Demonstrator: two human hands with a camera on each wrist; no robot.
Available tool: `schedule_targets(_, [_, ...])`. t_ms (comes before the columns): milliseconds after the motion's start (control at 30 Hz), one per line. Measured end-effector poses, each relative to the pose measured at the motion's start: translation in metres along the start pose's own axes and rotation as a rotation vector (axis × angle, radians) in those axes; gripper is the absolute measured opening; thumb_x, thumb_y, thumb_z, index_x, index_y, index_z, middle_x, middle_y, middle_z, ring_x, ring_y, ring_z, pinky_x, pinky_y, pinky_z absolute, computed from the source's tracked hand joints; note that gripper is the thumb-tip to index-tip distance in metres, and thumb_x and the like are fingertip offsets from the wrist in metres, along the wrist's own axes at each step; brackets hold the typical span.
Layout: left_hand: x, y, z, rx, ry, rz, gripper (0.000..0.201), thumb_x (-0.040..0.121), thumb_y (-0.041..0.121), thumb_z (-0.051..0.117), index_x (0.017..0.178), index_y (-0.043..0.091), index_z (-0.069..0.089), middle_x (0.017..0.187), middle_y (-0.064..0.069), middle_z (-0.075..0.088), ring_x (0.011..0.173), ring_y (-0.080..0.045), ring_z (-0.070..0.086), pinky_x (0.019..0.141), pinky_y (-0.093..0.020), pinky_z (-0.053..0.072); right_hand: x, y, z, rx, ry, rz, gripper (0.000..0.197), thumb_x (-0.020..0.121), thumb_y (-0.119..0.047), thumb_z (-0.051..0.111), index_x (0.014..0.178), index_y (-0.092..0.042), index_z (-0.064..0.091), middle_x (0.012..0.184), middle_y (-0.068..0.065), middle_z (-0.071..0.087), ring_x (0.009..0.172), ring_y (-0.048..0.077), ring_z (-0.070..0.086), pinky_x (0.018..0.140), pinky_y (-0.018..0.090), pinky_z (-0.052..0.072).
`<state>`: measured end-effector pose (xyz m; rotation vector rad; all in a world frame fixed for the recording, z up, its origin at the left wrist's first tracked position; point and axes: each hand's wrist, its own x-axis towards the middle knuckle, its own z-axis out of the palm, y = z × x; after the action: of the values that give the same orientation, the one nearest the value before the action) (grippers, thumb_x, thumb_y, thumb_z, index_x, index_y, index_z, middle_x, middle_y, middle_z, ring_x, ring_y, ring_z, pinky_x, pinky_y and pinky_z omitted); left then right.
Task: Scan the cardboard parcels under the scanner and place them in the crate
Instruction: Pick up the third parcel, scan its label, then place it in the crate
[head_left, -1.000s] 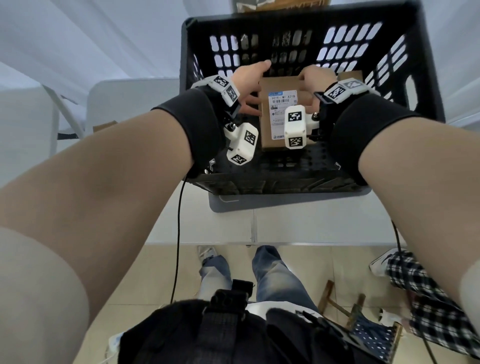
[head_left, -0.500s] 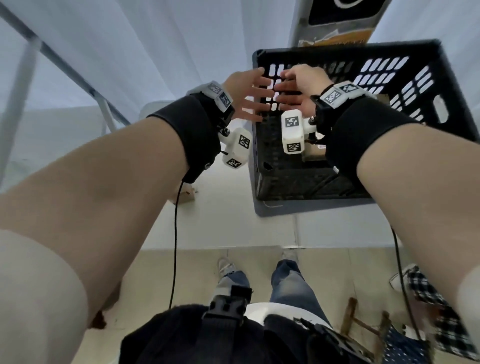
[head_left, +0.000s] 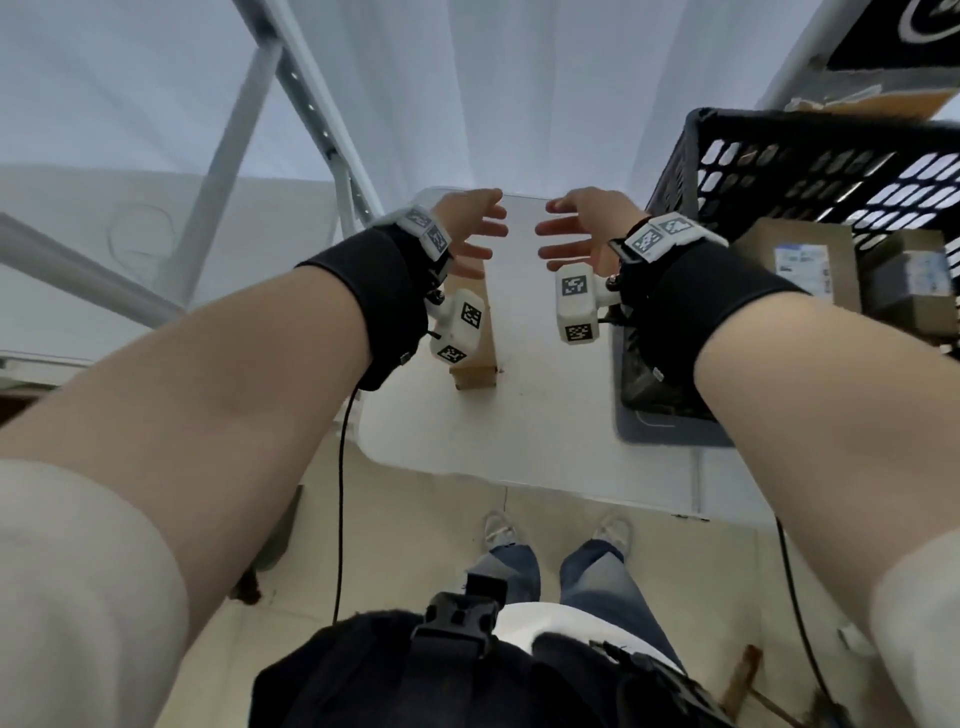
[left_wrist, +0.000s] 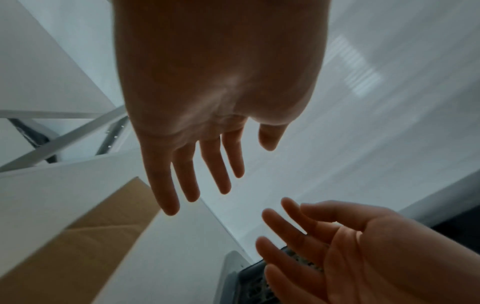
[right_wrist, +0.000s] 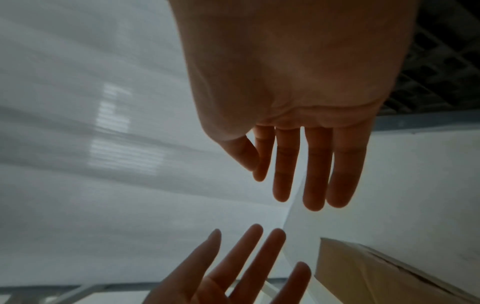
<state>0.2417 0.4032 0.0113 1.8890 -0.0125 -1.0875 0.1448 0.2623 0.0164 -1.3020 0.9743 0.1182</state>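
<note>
Both hands hover empty over the white table (head_left: 530, 405), fingers spread and palms facing each other. My left hand (head_left: 475, 228) (left_wrist: 207, 164) is above the far end of a long cardboard parcel (head_left: 475, 338) (left_wrist: 85, 246) (right_wrist: 384, 273) lying on the table, partly hidden by the left wrist camera. My right hand (head_left: 576, 228) (right_wrist: 298, 168) is just right of that parcel, beside the black crate (head_left: 779, 156). Two labelled cardboard parcels (head_left: 800, 265) (head_left: 909, 280) lie inside the crate. No scanner can be made out.
The crate sits on a grey mat (head_left: 670, 431) at the table's right end. A white metal frame (head_left: 311, 109) and white curtain stand behind the table. A cardboard box (head_left: 872, 98) shows behind the crate. My legs and feet are below the table's near edge.
Both hands let go of the labelled parcel in the crate, lifted out over its left wall and moved left to above the long parcel on the table. The view turned left.
</note>
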Motion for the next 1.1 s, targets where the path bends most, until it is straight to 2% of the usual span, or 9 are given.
schedule_targets(100, [0.009,-0.024,-0.024,-0.022,0.061,-0.035,0.032,0.099,0.045,0.049,0.113,0.021,0.066,0.121,-0.001,0.067,0.115,-0.031,0.061,0.082,-0.043,0.055,0.013,0.014,0.028,-0.044,-0.013,0.049,0.022,0.093,-0.020,0.045,0.103,-0.012,0.064,0.104,0.009,0.074,0.085,0.034,0.071,0.089,0.046,0.056])
schedule_targets(233, [0.024,-0.056,-0.043,-0.039,0.105,-0.132,0.053,0.098,0.045,0.052,0.144,0.018,0.049,0.144,-0.008,0.051,0.131,-0.035,0.047,0.091,-0.050,0.051,0.031,0.036,0.052,-0.068,-0.027,0.119,0.023,0.093,-0.020,0.046,0.107,-0.013,0.063,0.111,0.009,0.071,0.086,0.034,0.068,0.092,0.046,0.053])
schedule_targets(300, [0.037,-0.073,-0.052,-0.063,0.115,-0.191,0.059,0.097,0.046,0.054,0.148,0.019,0.044,0.146,-0.009,0.049,0.132,-0.036,0.046,0.087,-0.051,0.052,0.046,0.048,0.067,-0.079,-0.020,0.160,0.026,0.093,-0.021,0.046,0.112,-0.013,0.062,0.114,0.009,0.070,0.087,0.033,0.067,0.090,0.045,0.053])
schedule_targets(567, [0.069,-0.112,-0.059,-0.109,0.055,-0.282,0.059,0.098,0.044,0.053,0.150,0.019,0.042,0.149,-0.010,0.047,0.134,-0.037,0.047,0.092,-0.053,0.051,0.086,0.086,0.093,-0.168,0.022,0.265,0.035,0.090,-0.021,0.050,0.122,-0.008,0.055,0.116,0.007,0.063,0.101,0.033,0.065,0.094,0.050,0.052])
schedule_targets(700, [0.082,-0.123,-0.055,-0.118,0.027,-0.283,0.058,0.098,0.044,0.053,0.150,0.019,0.043,0.147,-0.008,0.049,0.129,-0.037,0.051,0.093,-0.054,0.052,0.100,0.098,0.095,-0.183,0.023,0.283,0.030,0.089,-0.021,0.051,0.116,-0.007,0.054,0.123,0.007,0.060,0.104,0.032,0.064,0.092,0.048,0.053])
schedule_targets(800, [0.089,-0.132,-0.048,-0.133,-0.003,-0.283,0.049,0.098,0.042,0.053,0.142,0.021,0.049,0.139,-0.004,0.057,0.118,-0.033,0.058,0.093,-0.054,0.052,0.108,0.106,0.096,-0.213,-0.040,0.305,0.039,0.088,-0.025,0.052,0.123,-0.009,0.055,0.125,0.005,0.060,0.108,0.031,0.063,0.097,0.053,0.049])
schedule_targets(900, [0.089,-0.133,-0.040,-0.156,-0.028,-0.282,0.031,0.098,0.041,0.054,0.123,0.022,0.052,0.131,-0.003,0.063,0.109,-0.030,0.065,0.092,-0.053,0.053,0.120,0.115,0.093,-0.301,-0.086,0.278,0.045,0.089,-0.029,0.053,0.129,-0.009,0.055,0.133,0.009,0.061,0.119,0.032,0.058,0.107,0.049,0.045])
schedule_targets(1033, [0.078,-0.121,-0.027,-0.134,-0.028,-0.256,0.036,0.098,0.041,0.053,0.127,0.020,0.053,0.125,-0.003,0.065,0.105,-0.029,0.068,0.092,-0.051,0.054,0.104,0.110,0.078,-0.305,-0.108,0.269,0.051,0.090,-0.035,0.053,0.137,-0.015,0.050,0.122,0.005,0.058,0.108,0.027,0.059,0.095,0.044,0.052])
schedule_targets(1100, [0.068,-0.110,-0.018,-0.119,-0.028,-0.223,0.033,0.098,0.041,0.053,0.124,0.021,0.055,0.125,-0.001,0.065,0.103,-0.028,0.069,0.092,-0.049,0.054,0.096,0.102,0.068,-0.295,-0.069,0.238,0.051,0.091,-0.034,0.053,0.137,-0.012,0.050,0.127,0.007,0.057,0.113,0.028,0.058,0.101,0.044,0.049])
